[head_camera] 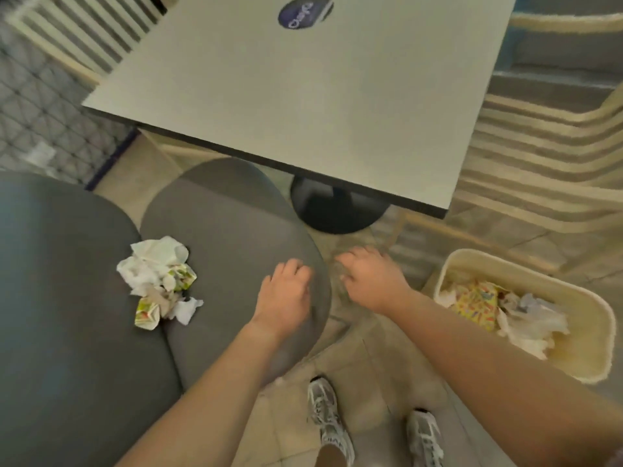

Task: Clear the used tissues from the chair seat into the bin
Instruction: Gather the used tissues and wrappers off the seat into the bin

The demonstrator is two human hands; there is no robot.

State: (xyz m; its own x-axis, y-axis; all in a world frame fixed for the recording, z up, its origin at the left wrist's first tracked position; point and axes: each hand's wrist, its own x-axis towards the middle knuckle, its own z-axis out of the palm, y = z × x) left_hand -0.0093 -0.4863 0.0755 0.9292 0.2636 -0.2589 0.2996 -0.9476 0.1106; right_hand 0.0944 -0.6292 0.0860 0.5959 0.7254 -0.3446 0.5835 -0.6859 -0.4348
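Head view: crumpled tissues [158, 281] on padded grey seat [229, 237]; left hand [286, 291] and right hand [371, 281] loosely curled, holding nothing

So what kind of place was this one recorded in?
Probably a cafe or a similar eatery: a pedestal table with a round logo sticker, cushioned grey seats, and a bin holding crumpled napkins and printed wrappers.

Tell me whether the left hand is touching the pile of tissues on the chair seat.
Apart. The head view shows bare grey chair seat between the left hand and the pile of tissues.
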